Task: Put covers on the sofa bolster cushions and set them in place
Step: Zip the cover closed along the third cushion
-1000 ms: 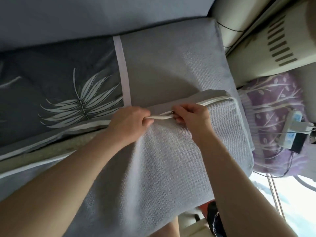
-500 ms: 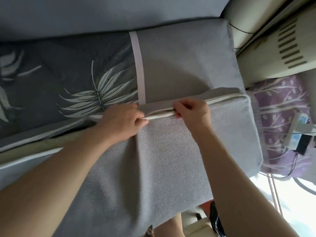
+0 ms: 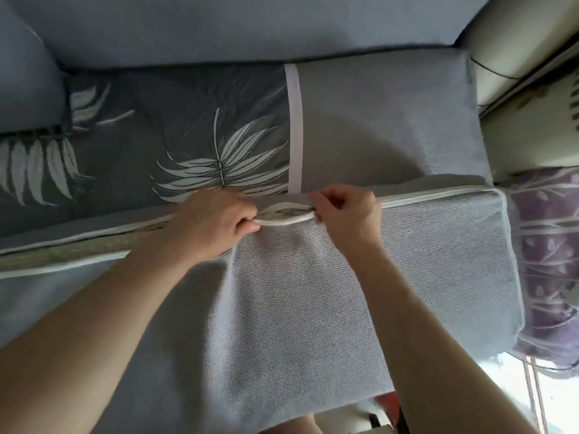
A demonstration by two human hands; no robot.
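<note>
A blue-grey sofa backrest (image 3: 235, 26) is seen across the top of the frame, with a rounded blue-grey cushion (image 3: 25, 73) at the upper left. A dark grey seat cover (image 3: 150, 120) printed with pale leaf fronds is spread over the middle left; a white band (image 3: 295, 126) is set at its right edge, and plain grey woven fabric (image 3: 385, 120) is seen beyond it. A cream appliance (image 3: 532, 89) with slotted vents is found at the upper right. Purple cloth (image 3: 551, 245) patterned with white branches is draped at the right edge. Bright daylight is noted on the floor (image 3: 557, 402), lower right.
</note>
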